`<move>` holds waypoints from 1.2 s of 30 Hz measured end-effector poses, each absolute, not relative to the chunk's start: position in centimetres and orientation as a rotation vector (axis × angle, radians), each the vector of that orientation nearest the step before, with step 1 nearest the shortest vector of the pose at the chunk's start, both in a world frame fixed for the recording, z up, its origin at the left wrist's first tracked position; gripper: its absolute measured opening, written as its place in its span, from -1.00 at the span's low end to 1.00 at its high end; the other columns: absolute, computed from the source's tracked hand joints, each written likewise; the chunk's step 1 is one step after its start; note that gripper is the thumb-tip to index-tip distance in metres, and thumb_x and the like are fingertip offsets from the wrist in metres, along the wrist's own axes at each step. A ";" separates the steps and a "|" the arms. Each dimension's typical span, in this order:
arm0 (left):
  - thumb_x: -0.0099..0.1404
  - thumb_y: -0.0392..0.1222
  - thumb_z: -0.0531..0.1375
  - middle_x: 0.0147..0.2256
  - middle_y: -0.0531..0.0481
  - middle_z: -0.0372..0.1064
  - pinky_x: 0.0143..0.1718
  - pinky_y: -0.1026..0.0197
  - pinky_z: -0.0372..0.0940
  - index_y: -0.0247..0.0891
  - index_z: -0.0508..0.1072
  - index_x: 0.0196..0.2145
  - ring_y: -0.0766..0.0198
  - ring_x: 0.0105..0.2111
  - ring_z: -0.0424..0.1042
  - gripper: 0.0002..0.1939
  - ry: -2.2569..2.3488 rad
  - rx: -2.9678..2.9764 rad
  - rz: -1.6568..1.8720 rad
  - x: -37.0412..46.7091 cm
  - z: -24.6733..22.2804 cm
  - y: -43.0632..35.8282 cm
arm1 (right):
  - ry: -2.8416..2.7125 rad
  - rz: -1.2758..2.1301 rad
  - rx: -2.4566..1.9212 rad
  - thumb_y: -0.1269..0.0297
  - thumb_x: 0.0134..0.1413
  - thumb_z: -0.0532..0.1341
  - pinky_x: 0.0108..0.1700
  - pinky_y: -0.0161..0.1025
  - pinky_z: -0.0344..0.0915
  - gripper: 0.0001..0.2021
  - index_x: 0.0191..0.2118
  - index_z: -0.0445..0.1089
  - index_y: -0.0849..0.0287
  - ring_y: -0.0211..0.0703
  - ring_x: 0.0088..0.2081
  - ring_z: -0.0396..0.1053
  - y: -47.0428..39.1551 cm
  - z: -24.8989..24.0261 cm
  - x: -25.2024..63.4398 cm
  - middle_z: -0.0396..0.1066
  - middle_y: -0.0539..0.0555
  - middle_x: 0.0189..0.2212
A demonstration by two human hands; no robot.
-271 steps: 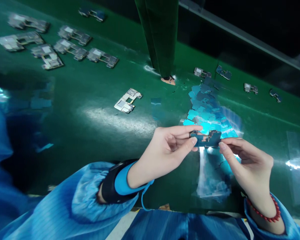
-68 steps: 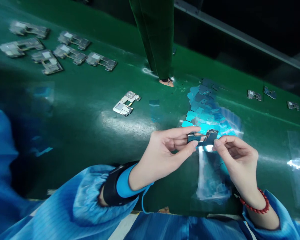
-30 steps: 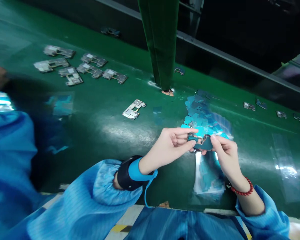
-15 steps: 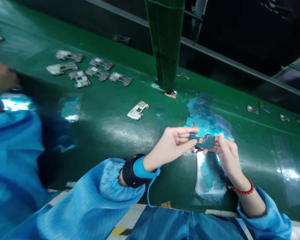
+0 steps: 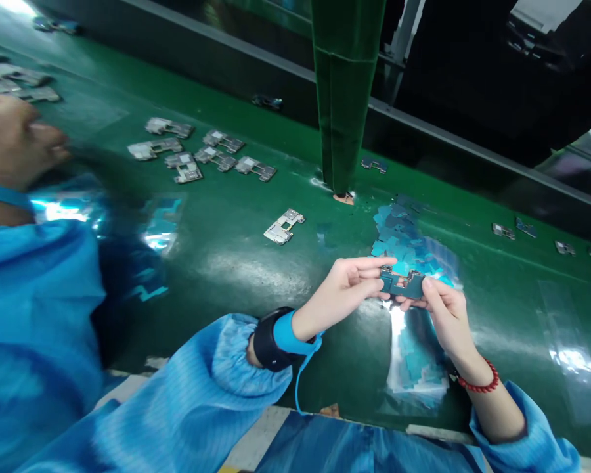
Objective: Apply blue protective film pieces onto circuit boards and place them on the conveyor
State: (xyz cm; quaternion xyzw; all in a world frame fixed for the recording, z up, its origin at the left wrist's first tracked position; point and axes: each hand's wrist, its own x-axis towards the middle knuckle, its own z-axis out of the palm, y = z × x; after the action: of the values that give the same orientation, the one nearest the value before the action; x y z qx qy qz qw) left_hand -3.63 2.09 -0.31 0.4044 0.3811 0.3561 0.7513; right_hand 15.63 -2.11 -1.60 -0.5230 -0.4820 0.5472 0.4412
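A dark circuit board [image 5: 408,285] with a notch in its upper edge is held level between both hands above the bench. My left hand [image 5: 350,284] grips its left end, thumb in front and fingers behind. At the right end, my right hand [image 5: 446,307] pinches the board between thumb and fingers. Just behind the hands lies a pile of blue film pieces [image 5: 398,226]. Below them is a clear sheet [image 5: 416,358] with more blue pieces on it. A lone circuit board [image 5: 284,226] rests left of my left hand.
Several circuit boards [image 5: 217,157] lie in a group at the back left. A green post [image 5: 347,98] rises from the green bench [image 5: 236,217]. More boards [image 5: 526,227] sit at the far right. A co-worker's hand [image 5: 24,135] is at the left edge.
The whole view has shifted, so the bench items appear farther right and slightly lower. My right thumb has moved onto the board's right end. The co-worker's hand shows more fully.
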 end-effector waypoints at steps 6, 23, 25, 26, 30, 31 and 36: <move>0.08 -0.09 0.35 -0.14 -0.13 0.56 -0.20 0.20 0.50 -0.38 0.51 -0.04 0.12 -0.21 0.57 -0.50 0.965 0.891 0.810 -3.7 -0.9 2.1 | -1.233 1.326 -1.371 -0.18 0.14 0.13 -0.44 -0.20 0.40 -0.54 -0.45 0.41 0.14 -0.17 -0.57 0.42 -2.0 -1.4 14.1 0.48 0.05 -0.56; -0.21 0.14 0.40 -0.33 -0.18 0.60 -0.23 0.21 0.47 -0.28 0.55 -0.32 0.01 -0.24 0.57 -0.46 1.148 0.787 0.807 -4.3 -0.2 3.9 | -1.408 0.569 -1.983 0.17 0.28 0.16 -0.20 -0.14 0.43 -0.74 -0.05 0.37 0.25 -0.17 -0.23 0.43 18.6 -3.7 32.5 0.41 0.11 -0.16; -0.27 0.15 0.42 -0.35 -0.15 0.60 -0.26 0.27 0.47 -0.26 0.57 -0.37 0.04 -0.26 0.57 -0.47 1.166 0.770 0.811 -4.3 0.0 3.9 | -1.497 0.468 -2.037 0.20 0.27 0.17 -0.10 -0.07 0.40 -0.75 -0.03 0.37 0.22 -0.12 -0.13 0.41 17.8 -4.0 36.1 0.39 0.14 -0.07; -0.31 0.16 0.43 -0.36 -0.14 0.60 -0.28 0.29 0.47 -0.25 0.58 -0.39 0.05 -0.27 0.57 -0.46 1.178 0.757 0.809 -4.3 0.1 4.0 | -1.550 0.435 -2.056 0.21 0.26 0.18 -0.06 -0.04 0.38 -0.75 -0.02 0.36 0.21 -0.09 -0.09 0.40 17.0 -4.1 37.9 0.37 0.15 -0.03; -0.41 0.19 0.44 -0.35 -0.14 0.60 -0.29 0.29 0.48 -0.23 0.60 -0.43 0.01 -0.26 0.57 -0.42 1.213 0.732 0.786 -4.4 0.0 4.3 | -1.751 0.402 -2.084 0.22 0.24 0.20 0.01 0.03 0.34 -0.73 0.01 0.36 0.21 -0.03 -0.01 0.36 13.9 -4.2 44.2 0.34 0.16 0.03; -0.42 0.20 0.44 -0.35 -0.14 0.60 -0.28 0.27 0.48 -0.23 0.61 -0.43 -0.01 -0.25 0.57 -0.42 1.218 0.737 0.779 -4.5 -0.2 4.3 | -1.786 0.398 -2.082 0.23 0.24 0.20 0.01 0.03 0.34 -0.72 0.01 0.36 0.22 -0.03 -0.01 0.36 13.4 -4.4 45.1 0.34 0.16 0.03; -0.20 0.20 0.40 -0.34 -0.01 0.61 -0.13 0.12 0.47 -0.10 0.62 -0.44 -0.04 -0.20 0.55 -0.60 1.218 0.828 0.784 -5.1 -1.7 4.6 | -1.851 0.340 -2.076 0.23 0.24 0.20 -0.04 0.00 0.37 -0.73 0.00 0.36 0.22 -0.05 -0.05 0.38 12.9 -5.3 46.8 0.35 0.15 0.00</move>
State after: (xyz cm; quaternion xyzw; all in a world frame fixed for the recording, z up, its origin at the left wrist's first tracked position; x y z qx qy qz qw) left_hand -5.12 4.63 -1.66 0.3675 0.5407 0.3481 0.6719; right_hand 46.76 12.91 -5.33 -0.7301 -0.6512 0.1197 0.1690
